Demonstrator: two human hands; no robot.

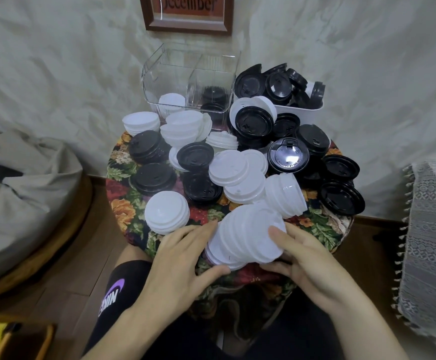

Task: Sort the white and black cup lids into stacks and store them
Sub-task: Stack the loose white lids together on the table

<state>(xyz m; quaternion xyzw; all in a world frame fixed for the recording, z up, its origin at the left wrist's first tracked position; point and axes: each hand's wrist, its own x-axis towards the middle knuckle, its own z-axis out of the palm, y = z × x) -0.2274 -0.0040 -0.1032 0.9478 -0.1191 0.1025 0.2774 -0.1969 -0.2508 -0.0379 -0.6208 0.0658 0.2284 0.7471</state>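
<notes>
A slanted stack of white plastic cup lids [245, 235] is held at the near edge of the small round table with the flowery cloth [123, 211]. The stack is tipped over sideways, not upright. The left hand [185, 255] is laid against its left side, with the fingers spread and nearly straight and the thumb pushed on the near end. The right hand [305, 258] is wrapped round the other side, with the thumb on top and the fingers curled underneath.

The lids look only loosely fitted together. If one side is squeezed harder, the stack could be fanned out, and lids could be dropped off the edge — the floor is right below.

The table is very crowded. A short white lid stack [167, 213] is just beside the left hand, and a tipped white lid stack [285, 196] is touching the far end of the held one. Either could be bumped and knocked over.

The clear plastic box with two sections [190, 81] is at the far back. White lids are seen in its left section and black ones in its right. The stack probably has to be carried there over loose black round lids [201, 187] — some could be swept off. The lids could also be put in the wrong section. The white tub heaped with black lids [302, 107] could be tipped too.
</notes>
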